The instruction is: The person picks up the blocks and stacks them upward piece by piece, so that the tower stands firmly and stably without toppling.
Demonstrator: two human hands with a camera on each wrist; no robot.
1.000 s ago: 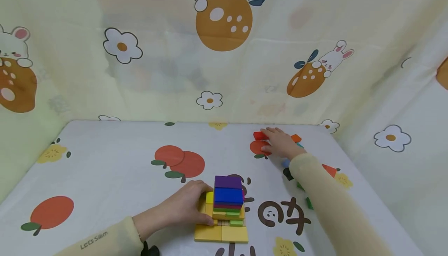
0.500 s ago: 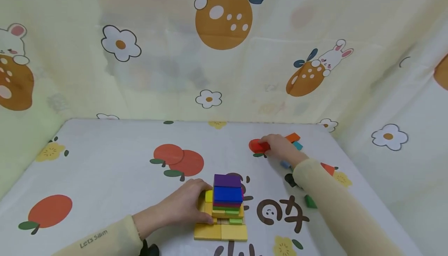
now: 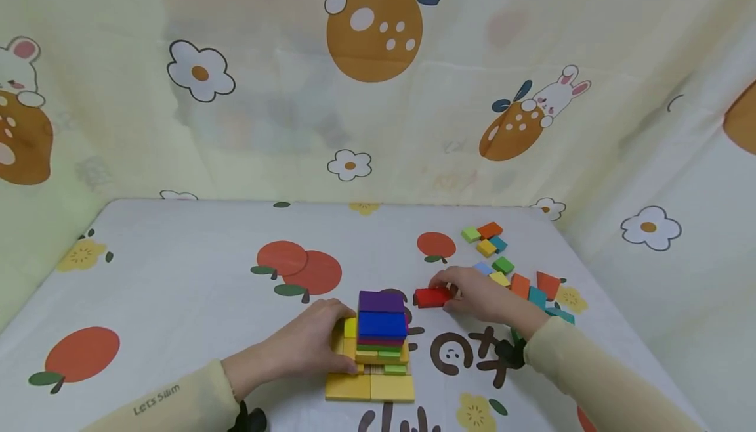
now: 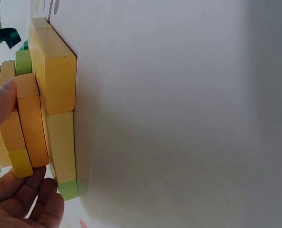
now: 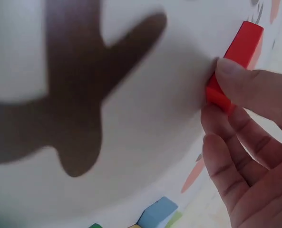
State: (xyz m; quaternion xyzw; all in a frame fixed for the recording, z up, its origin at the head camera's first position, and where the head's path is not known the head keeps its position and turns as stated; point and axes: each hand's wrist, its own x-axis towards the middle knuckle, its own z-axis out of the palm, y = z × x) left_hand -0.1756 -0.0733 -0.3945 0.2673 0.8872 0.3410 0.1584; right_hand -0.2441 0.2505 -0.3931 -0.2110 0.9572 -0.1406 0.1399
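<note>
A pale yellow cloth [image 3: 266, 90] hangs as a backdrop behind and to both sides of the table, printed with white flowers, rabbits and large orange fruit with white spots. The table [image 3: 177, 274] is covered by a white cloth patterned with red-orange fruit, small yellow flowers and dark brown characters near the front edge. The light is soft and even, and faint creases show in the hanging cloth.

Red block [image 3: 432, 297]. Stack [image 3: 378, 346]: purple top, blue under, green and yellow lower, yellow base. Loose blocks [image 3: 514, 268] green, orange, teal, yellow, light blue. Desk [image 3: 177, 274] cloth white, orange fruit print. Backdrop [image 3: 236, 90] pale yellow, rabbits, flowers.
</note>
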